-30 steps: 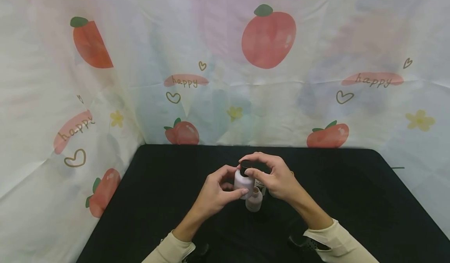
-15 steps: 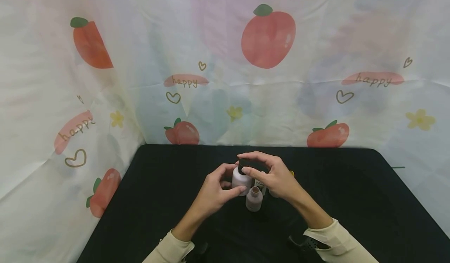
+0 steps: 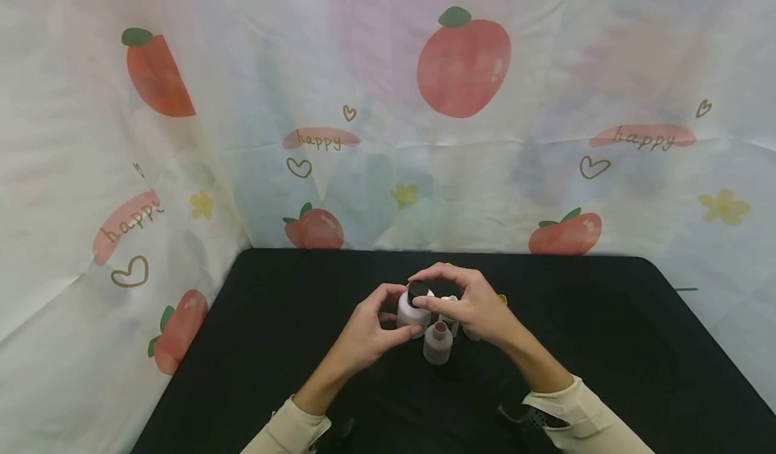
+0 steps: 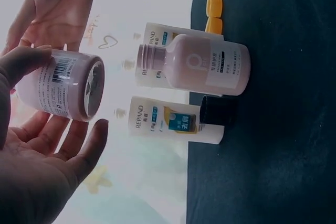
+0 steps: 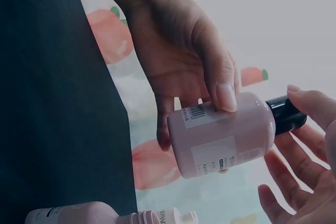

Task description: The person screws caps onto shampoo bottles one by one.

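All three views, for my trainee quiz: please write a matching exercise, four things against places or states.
1. Left hand
2. Right hand
3. Loose black cylindrical cap
4. Two small yellow pieces

A. in front of a white printed pack
B. pinching a black cap on a pale pink plastic bottle
C. side by side on the dark table
D. gripping that bottle's body

Pairs: 1D; 2B; 3A; 4C

From my head I look forward and down, farthest off; my sideways-turned wrist views, close in, share the black-capped pink bottle and the uncapped pink bottle.
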`<action>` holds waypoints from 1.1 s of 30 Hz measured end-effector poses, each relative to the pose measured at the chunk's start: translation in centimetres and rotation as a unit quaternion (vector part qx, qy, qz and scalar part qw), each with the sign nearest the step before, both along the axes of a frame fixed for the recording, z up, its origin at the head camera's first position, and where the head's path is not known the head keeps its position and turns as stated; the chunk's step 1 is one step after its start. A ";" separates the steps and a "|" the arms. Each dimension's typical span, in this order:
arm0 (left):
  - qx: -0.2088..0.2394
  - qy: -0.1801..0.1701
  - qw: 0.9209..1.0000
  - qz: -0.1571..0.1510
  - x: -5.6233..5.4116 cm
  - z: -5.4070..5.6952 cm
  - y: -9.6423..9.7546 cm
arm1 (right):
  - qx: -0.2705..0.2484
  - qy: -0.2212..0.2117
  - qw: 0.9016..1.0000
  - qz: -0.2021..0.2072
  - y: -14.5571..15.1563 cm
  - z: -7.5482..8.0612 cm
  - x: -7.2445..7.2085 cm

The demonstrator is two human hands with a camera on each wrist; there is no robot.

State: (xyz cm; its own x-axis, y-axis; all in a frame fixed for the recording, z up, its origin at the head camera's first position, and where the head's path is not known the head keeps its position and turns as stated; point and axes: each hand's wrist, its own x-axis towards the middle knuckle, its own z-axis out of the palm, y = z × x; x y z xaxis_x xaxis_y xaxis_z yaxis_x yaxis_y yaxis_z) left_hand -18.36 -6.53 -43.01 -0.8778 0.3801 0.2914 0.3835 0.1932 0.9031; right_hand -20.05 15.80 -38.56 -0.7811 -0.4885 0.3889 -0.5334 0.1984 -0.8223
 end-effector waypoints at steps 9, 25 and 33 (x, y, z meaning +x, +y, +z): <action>-0.013 -0.006 1.000 0.004 0.1 0.0 -0.5 | -0.009 -0.017 1.000 0.023 -0.5 -0.6 -0.1; -0.052 0.032 0.998 0.017 -0.2 0.0 -1.3 | -0.008 -0.031 0.999 0.019 -1.4 -1.6 0.0; -0.072 0.036 0.997 0.018 0.1 -0.1 -2.3 | 0.011 0.014 0.999 0.029 -1.9 -1.8 0.0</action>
State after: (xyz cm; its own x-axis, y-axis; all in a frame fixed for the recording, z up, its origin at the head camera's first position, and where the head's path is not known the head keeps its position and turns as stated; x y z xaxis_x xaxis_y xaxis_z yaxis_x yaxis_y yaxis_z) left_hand -18.23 -8.84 -43.07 -0.8705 0.3912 0.2986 0.4365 0.3336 0.8356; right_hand -20.02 13.89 -40.40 -0.7396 -0.5415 0.3998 -0.5681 0.1838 -0.8022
